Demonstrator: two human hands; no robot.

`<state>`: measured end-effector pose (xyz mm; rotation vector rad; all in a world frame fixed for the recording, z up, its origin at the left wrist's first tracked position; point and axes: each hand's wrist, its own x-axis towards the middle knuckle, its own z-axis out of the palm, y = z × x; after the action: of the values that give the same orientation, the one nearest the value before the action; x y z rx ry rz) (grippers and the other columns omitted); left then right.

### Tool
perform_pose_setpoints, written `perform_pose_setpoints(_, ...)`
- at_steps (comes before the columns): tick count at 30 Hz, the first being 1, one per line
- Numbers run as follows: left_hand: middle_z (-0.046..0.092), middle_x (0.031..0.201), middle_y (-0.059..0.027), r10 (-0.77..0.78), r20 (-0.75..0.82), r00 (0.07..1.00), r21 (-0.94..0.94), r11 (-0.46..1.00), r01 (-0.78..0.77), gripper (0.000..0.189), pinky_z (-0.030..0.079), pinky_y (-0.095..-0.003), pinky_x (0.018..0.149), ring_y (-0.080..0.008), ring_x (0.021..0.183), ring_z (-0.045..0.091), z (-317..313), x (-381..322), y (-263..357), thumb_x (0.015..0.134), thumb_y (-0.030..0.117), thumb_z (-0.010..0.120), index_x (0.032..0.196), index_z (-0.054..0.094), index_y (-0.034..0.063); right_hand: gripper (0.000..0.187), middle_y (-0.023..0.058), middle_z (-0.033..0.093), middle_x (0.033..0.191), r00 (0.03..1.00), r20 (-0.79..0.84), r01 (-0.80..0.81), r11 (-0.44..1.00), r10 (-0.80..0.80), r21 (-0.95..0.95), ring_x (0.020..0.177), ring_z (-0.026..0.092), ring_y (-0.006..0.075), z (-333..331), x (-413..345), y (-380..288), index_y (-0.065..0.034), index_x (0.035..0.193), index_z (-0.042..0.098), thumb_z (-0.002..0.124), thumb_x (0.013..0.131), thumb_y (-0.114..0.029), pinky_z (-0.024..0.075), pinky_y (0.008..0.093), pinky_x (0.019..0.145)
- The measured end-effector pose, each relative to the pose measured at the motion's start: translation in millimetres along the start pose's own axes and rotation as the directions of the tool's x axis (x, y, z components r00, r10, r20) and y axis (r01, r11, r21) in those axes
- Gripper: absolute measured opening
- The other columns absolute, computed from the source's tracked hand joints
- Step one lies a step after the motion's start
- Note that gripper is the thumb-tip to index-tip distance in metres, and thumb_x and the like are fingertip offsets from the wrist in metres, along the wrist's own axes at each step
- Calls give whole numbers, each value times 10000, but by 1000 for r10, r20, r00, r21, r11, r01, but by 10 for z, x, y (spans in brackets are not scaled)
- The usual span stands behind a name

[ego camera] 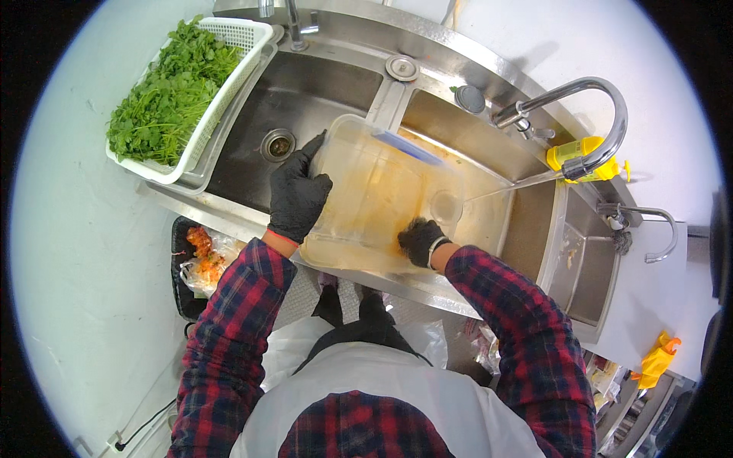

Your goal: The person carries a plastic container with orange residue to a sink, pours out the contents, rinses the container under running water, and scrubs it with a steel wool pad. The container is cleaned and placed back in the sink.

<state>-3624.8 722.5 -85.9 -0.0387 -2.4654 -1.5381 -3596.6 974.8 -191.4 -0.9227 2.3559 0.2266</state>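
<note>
My left hand, in a black glove, grips the left edge of a clear plastic storage box with a blue clip on its far side. The box lies tilted over the sink's divider and front rim, its surface stained orange-brown. Against its near right part presses my right hand, also gloved in black, closed around a dark, fuzzy scourer that looks like steel wool. Water streams from the curved faucet toward the right side of the box.
A white plastic basket of cilantro stands left of the dark basin. Behind the faucet is a yellow bottle. A bin with food scraps sits below left. An orange cloth or glove lies at right.
</note>
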Motion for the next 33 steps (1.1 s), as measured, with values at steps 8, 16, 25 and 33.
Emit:
perform_pose_setpoints(8, 612, 864, -172, 162, 84, 983, 48, 985, -167, 575, 462, -319, 737, -257, 776, 608, 59, 24, -74, 620, 52, 517, 1195, 499, 50, 118, 150, 617, 777, 924, -353, -160, 987, 145, -12, 783, 594, 322, -142, 343, 565, -70, 736, 633, 540, 670, -102, 470, 416, 653)
perform_pose_setpoints(16, 586, 938, -176, 115, 19, 993, 46, 992, -115, 534, 453, -301, 744, -230, 807, 581, 238, -178, 112, 633, 15, 508, 1167, 517, 30, 157, 129, 595, 831, 969, -243, -68, 994, 45, -86, 837, 558, 297, 308, -16, 174, -66, 774, 629, 529, 663, -116, 450, 421, 692)
perform_pose_setpoints(25, 582, 891, -171, 219, 5, 976, 123, 968, -218, 553, 459, -310, 720, -250, 774, 585, 210, -309, 119, 636, -36, 505, 1182, 511, 53, 213, 79, 630, 902, 995, 31, 98, 994, -96, -43, 886, 578, 286, 268, -30, 218, -127, 862, 672, 517, 744, -214, 474, 394, 719)
perform_pose_setpoints(33, 554, 1141, -158, 92, 95, 991, 66, 993, -98, 532, 359, -303, 932, -204, 1083, 503, 153, -332, 317, 664, -65, 475, 1191, 490, 7, 148, 130, 606, 758, 888, -155, 394, 891, -432, -225, 768, 585, 285, 353, -405, 411, -60, 727, 631, 561, 633, -150, 469, 377, 663)
